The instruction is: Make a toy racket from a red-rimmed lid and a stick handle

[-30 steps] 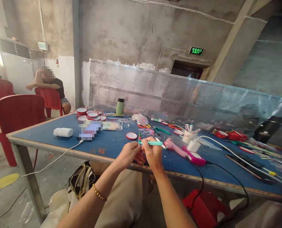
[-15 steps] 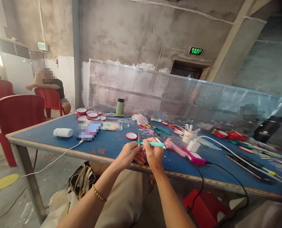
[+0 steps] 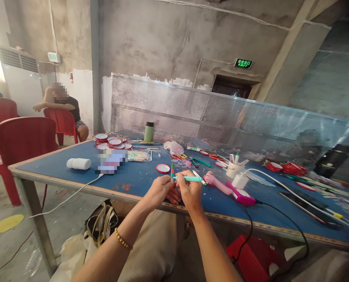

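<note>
My left hand (image 3: 162,189) is closed on a thin flat strip (image 3: 172,170) coloured green and red, which stands upright above the fingertips. In my right hand (image 3: 189,191) is a turquoise marker pen (image 3: 193,178), held in a writing grip. Its tip points left and meets the strip near the left fingertips; the exact contact is too small to make out. Just beyond the hands lies a round red-rimmed disc (image 3: 163,168). To the right rests a pink handheld device (image 3: 221,184) beside a magenta unit (image 3: 242,196).
On the blue table (image 3: 145,184) are a white bottle (image 3: 78,163), a phone (image 3: 112,161), stacked red-rimmed discs (image 3: 115,141), a green flask (image 3: 148,132), pliers (image 3: 200,161) and a pen cup (image 3: 234,170). Cables hang over the front edge. A seated person (image 3: 65,103) is at far left.
Almost nothing differs. The whole view has shifted very slightly, while both hands keep the same hold on strip and marker.
</note>
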